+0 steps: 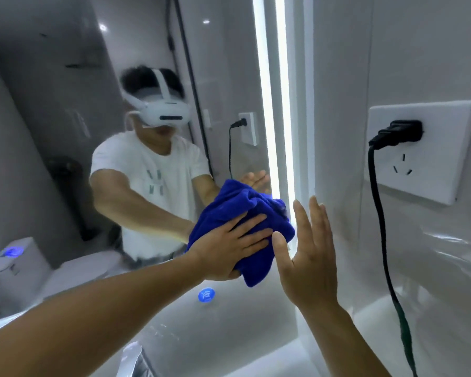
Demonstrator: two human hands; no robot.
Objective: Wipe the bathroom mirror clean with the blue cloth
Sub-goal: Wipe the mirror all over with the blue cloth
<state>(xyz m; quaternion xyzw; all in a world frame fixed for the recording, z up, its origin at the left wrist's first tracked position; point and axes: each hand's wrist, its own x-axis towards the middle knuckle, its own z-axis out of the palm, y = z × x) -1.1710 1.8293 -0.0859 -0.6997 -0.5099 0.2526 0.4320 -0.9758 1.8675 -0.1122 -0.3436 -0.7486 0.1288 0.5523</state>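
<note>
The bathroom mirror [65, 110] fills the left and middle of the view and reflects a person in a white T-shirt. A bunched blue cloth [256, 213] lies against the glass near the mirror's lower right corner. My left hand [234, 243] presses flat on the cloth with its fingers straight and spread; part of the cloth hangs below the hand. My right hand [307, 251] is raised just right of the cloth, fingers straight, palm facing the cloth. It holds nothing, and its thumb is close to the cloth's edge.
A lit vertical strip [267, 104] runs down the mirror's right edge. On the white wall to the right is a socket plate [430, 164] with a black plug [400, 131]; its cable [384, 254] hangs down. A round blue mark [206, 295] shows below the cloth, and a chrome tap [136, 360] at the bottom.
</note>
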